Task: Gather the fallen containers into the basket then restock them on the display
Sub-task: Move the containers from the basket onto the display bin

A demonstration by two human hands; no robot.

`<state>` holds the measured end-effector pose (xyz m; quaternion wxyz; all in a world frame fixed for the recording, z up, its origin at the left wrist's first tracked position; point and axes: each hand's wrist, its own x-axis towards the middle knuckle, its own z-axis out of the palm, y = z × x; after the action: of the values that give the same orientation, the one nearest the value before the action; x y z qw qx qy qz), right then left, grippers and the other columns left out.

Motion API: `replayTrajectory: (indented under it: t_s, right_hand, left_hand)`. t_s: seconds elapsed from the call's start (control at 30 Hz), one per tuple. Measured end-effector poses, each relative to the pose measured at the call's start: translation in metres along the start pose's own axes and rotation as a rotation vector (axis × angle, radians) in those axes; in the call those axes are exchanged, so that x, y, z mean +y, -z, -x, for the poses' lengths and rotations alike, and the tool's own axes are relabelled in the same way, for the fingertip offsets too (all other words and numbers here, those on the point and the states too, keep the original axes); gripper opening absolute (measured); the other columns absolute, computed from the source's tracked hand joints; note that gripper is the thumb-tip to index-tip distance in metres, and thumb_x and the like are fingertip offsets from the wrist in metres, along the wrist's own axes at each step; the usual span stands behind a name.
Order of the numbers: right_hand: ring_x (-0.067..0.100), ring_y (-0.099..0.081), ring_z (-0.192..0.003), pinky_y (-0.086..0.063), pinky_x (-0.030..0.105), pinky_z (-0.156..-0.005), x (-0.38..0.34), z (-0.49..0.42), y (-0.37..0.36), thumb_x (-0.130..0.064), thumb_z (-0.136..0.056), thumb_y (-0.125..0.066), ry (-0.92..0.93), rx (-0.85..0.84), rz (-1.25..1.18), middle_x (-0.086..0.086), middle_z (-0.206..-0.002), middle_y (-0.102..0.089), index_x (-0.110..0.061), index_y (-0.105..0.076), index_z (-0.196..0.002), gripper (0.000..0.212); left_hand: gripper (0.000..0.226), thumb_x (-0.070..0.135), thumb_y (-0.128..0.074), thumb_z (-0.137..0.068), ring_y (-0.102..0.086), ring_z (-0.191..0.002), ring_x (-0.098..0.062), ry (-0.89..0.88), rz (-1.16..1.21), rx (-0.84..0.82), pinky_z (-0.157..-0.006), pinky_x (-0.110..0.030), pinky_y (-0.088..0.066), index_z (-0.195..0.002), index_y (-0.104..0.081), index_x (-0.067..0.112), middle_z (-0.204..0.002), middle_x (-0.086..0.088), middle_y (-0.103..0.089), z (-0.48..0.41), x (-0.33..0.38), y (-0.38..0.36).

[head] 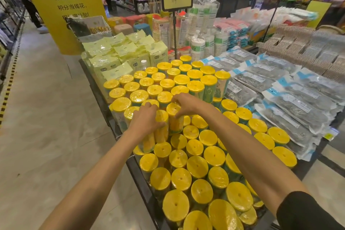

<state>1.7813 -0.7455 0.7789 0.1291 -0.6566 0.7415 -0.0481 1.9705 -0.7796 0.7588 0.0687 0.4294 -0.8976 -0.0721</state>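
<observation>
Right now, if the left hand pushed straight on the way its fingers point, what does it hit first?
Likely the yellow-lidded tub of the raised stack, just beyond its fingertips. The left hand grips a tilted container; the right hand grips a second container beside it. Depth is unclear.

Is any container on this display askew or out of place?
Yes. In the middle of the display, the left hand grips a tilted container and the right hand grips another container, also tilted; the rest stand upright.

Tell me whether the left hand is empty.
No: the left hand grips a tilted container, and the right hand grips the neighbouring container.
</observation>
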Motion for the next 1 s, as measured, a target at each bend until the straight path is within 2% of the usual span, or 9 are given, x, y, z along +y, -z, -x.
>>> replayTrajectory:
  t_s: [0.13, 0.23, 0.5, 0.6, 0.8, 0.9, 1.0]
  right_hand:
    - [0.026, -0.054, -0.117, -0.050, 0.036, -0.088, 0.007, 0.017, 0.006, -0.042, -0.080, -0.077, -0.047, 0.018, 0.046, 0.008, -0.133, -0.056, -0.013, -0.050, -0.136, 0.069]
    - [0.027, -0.055, -0.110, -0.050, 0.038, -0.082, 0.021, 0.040, 0.011, -0.046, -0.086, -0.069, -0.099, 0.013, 0.131, 0.010, -0.125, -0.057, -0.011, -0.053, -0.128, 0.056]
    - [0.032, -0.053, -0.114, -0.050, 0.046, -0.089, 0.071, 0.157, 0.013, -0.038, -0.093, -0.062, -0.320, 0.038, 0.116, 0.014, -0.128, -0.055, -0.008, -0.055, -0.130, 0.047]
    - [0.034, -0.051, -0.116, -0.050, 0.048, -0.090, 0.088, 0.213, 0.007, -0.038, -0.093, -0.062, -0.413, 0.035, 0.163, 0.015, -0.129, -0.052, -0.010, -0.054, -0.129, 0.047]
    - [0.035, -0.053, -0.115, -0.050, 0.047, -0.090, 0.111, 0.343, -0.009, -0.038, -0.092, -0.062, -0.550, 0.093, 0.158, 0.015, -0.128, -0.052, -0.014, -0.054, -0.131, 0.047]
    - [0.037, -0.053, -0.114, -0.048, 0.048, -0.089, 0.120, 0.417, -0.023, -0.039, -0.092, -0.060, -0.664, 0.095, 0.130, 0.017, -0.124, -0.053, -0.012, -0.052, -0.130, 0.047]
    - [0.035, -0.049, -0.117, -0.044, 0.045, -0.091, 0.123, 0.491, -0.035, -0.043, -0.093, -0.059, -0.769, 0.096, 0.110, 0.016, -0.125, -0.051, -0.013, -0.053, -0.126, 0.045]
  left_hand:
    - [0.044, 0.047, -0.059, -0.091, -0.054, -0.111, -0.029, -0.104, 0.006, 0.104, -0.081, -0.044, -0.048, -0.121, -0.056, 0.015, -0.117, -0.007, -0.056, 0.004, 0.005, 0.010]
    - [0.041, 0.044, -0.056, -0.093, -0.053, -0.110, -0.029, -0.206, -0.003, 0.136, -0.082, -0.043, -0.045, -0.124, -0.055, 0.016, -0.115, -0.006, -0.057, 0.003, 0.024, 0.019]
    - [0.060, 0.050, -0.055, -0.092, -0.041, -0.130, -0.034, -0.390, -0.165, -0.094, -0.096, -0.049, -0.041, -0.140, -0.041, 0.017, -0.141, -0.012, -0.046, 0.013, 0.119, 0.005]
    - [0.055, 0.049, -0.054, -0.092, -0.041, -0.129, -0.035, -0.465, -0.189, -0.120, -0.097, -0.050, -0.041, -0.135, -0.044, 0.017, -0.136, -0.012, -0.048, 0.033, 0.162, -0.006]
    - [0.059, 0.051, -0.054, -0.092, -0.044, -0.126, -0.036, -0.610, -0.264, -0.154, -0.094, -0.049, -0.042, -0.139, -0.041, 0.018, -0.136, -0.013, -0.048, 0.088, 0.246, -0.026]
    - [0.061, 0.052, -0.054, -0.092, -0.042, -0.130, -0.036, -0.665, -0.222, -0.172, -0.102, -0.052, -0.037, -0.142, -0.040, 0.019, -0.142, -0.012, -0.045, 0.126, 0.290, -0.034]
    - [0.059, 0.050, -0.055, -0.091, -0.045, -0.127, -0.035, -0.719, -0.158, -0.183, -0.097, -0.049, -0.043, -0.138, -0.044, 0.017, -0.137, -0.013, -0.048, 0.177, 0.335, -0.046]
